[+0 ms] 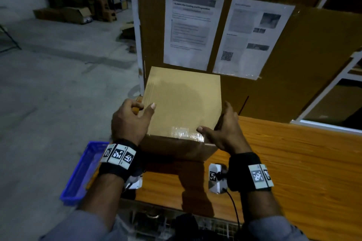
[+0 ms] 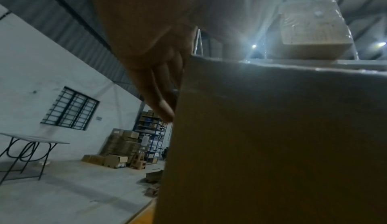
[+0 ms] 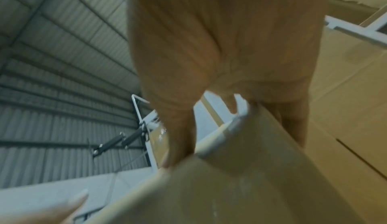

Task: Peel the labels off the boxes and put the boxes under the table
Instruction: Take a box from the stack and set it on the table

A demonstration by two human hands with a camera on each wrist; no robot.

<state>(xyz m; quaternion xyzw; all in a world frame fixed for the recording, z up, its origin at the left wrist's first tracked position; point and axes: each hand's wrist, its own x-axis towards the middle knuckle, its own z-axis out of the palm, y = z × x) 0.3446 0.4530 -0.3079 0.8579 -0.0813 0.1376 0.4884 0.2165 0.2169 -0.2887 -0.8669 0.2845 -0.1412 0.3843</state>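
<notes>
A plain brown cardboard box (image 1: 182,100) is at the left end of the wooden table (image 1: 284,158). Shiny clear tape (image 1: 184,132) crosses its near top edge. My left hand (image 1: 133,117) grips the box's left side, thumb on top and fingers curled down the side wall. My right hand (image 1: 223,129) holds the near right corner, thumb on the tape and fingers down the right wall. In the left wrist view the fingers (image 2: 155,86) lie along the box (image 2: 272,144) edge. In the right wrist view the thumb (image 3: 180,136) presses on the box (image 3: 230,186). No label shows.
An upright cardboard panel (image 1: 293,55) with two printed sheets (image 1: 188,27) stands right behind the box. A blue plastic crate (image 1: 82,174) sits low at the table's left. Concrete floor (image 1: 58,84) opens to the left, with stacked cartons far back.
</notes>
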